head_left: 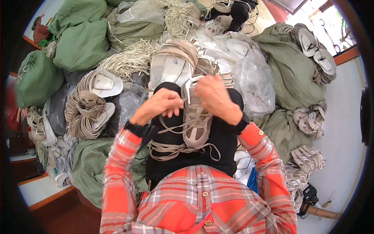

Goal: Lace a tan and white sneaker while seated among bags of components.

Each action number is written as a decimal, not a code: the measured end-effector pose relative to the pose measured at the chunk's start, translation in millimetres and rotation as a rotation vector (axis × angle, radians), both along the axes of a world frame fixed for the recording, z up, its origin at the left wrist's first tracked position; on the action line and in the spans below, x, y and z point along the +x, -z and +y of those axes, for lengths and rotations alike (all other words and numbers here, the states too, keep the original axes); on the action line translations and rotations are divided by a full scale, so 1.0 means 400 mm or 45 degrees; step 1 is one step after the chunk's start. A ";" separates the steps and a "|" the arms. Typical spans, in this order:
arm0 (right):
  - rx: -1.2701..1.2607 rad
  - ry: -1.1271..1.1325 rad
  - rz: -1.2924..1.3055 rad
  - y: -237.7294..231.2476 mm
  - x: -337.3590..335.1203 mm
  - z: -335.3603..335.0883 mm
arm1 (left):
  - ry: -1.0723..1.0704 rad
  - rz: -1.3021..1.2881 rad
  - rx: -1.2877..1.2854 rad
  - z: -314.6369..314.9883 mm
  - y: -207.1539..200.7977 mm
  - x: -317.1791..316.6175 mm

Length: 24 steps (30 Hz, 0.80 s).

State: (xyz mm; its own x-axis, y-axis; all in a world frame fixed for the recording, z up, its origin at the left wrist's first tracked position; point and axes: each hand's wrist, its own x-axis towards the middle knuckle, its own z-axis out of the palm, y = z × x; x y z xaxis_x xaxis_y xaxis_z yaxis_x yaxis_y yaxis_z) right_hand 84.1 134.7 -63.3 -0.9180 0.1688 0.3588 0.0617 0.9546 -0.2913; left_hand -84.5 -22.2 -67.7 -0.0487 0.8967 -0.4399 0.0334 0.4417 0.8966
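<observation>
A grey-beige mesh shoe upper (196, 130) lies across my black-clad thighs, its toe toward me, with laces criss-crossed over its front. My left hand (166, 102) is at its left edge, fingers curled in a pinch on a thin shoelace. Over the upper's right side and opening is my right hand (214, 95), slightly blurred. Its fingers are closed, and what they pinch is hidden. A bunch of loose flat laces (167, 151) rests on my lap below the toe. Just beyond my knees sits a stack of beige shoe uppers (171, 64).
Green sacks (82, 50) are piled at the far left, near a heap of cream laces (130, 58). Bundled uppers (87, 111) lie to my left. A clear plastic bag (255, 84) and an olive sack (286, 72) are at right. Black-clad legs (239, 15) show at the far edge.
</observation>
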 end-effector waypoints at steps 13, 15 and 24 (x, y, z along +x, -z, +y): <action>-2.663 -0.082 0.462 0.006 0.042 0.011 | -1.006 -2.386 0.585 -0.129 0.028 0.163; -2.604 -0.092 0.785 0.019 0.101 0.044 | -1.125 -2.627 0.241 -0.113 0.043 0.168; -2.402 0.375 0.957 0.008 0.136 0.082 | -1.233 -1.918 0.179 -0.056 -0.010 0.180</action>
